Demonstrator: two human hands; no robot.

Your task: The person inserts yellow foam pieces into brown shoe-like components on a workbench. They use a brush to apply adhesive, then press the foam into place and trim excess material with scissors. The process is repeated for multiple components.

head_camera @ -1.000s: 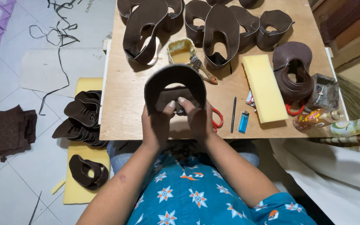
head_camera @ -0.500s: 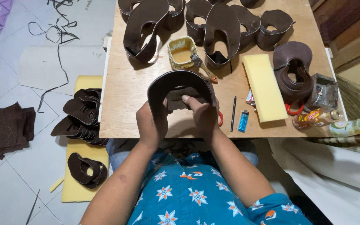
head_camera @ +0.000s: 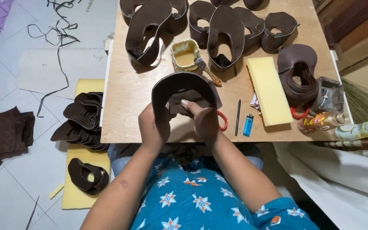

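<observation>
both hands grip one curved brown leather piece (head_camera: 184,91), bent into an arch and held upright just above the near edge of the wooden bench (head_camera: 124,106). the left hand (head_camera: 153,127) is closed around the arch's left leg, fingers wrapped behind it. the right hand (head_camera: 203,121) is closed on the right leg, its thumb pressed against the inner face of the leather. the arch opens toward the person, and its top curve stands beyond the fingertips.

just right of the right hand, red scissor handles (head_camera: 223,120) peek out from behind it. further right lie a black pen (head_camera: 237,117) and a blue lighter (head_camera: 248,125), side by side, and then a long yellow foam block (head_camera: 270,91). right of the foam sit a stack of brown leather loops (head_camera: 297,72), a small dark tray of bits (head_camera: 329,94) and two bottles (head_camera: 341,125) lying at the bench edge.

just beyond the held piece stands a yellowish glue pot (head_camera: 185,55), with a brush (head_camera: 205,68) resting beside it, bristles near the rim. further beyond, along the far side of the bench, more brown leather uppers (head_camera: 222,32) stand curled in a row.

left of the left hand, off the bench and down on the floor, a pile of dark leather pieces (head_camera: 84,119) lies on a yellow foam sheet (head_camera: 79,196), with brown fabric squares (head_camera: 3,132) further left.
</observation>
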